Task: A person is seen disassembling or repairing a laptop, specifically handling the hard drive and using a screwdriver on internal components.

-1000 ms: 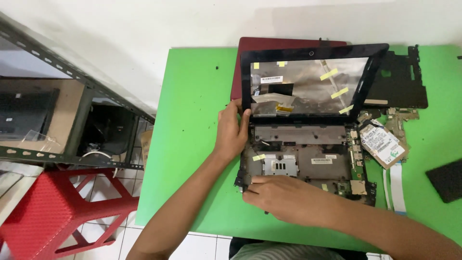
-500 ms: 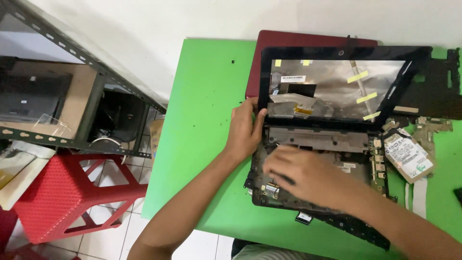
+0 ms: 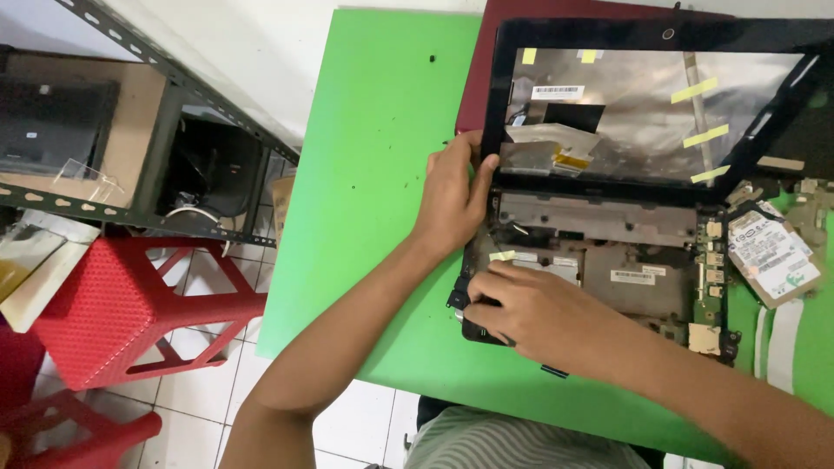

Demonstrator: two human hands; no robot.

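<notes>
green bench (image 3: pixel 373 174) carries our stripped black laptop base (image 3: pixel 599 269) near its front edge, keyboard and covers already off, board still seated, our left hand (image 3: pixel 452 195) clamped on the hinge corner, right hand (image 3: pixel 530 308) fingertips pinching its front-left corner.

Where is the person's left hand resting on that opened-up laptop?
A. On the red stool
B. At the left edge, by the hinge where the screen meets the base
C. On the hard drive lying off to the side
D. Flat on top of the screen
B: the left hand grips the left side of the dismantled laptop at the hinge corner, while the hard drive lies untouched to the right.
</notes>
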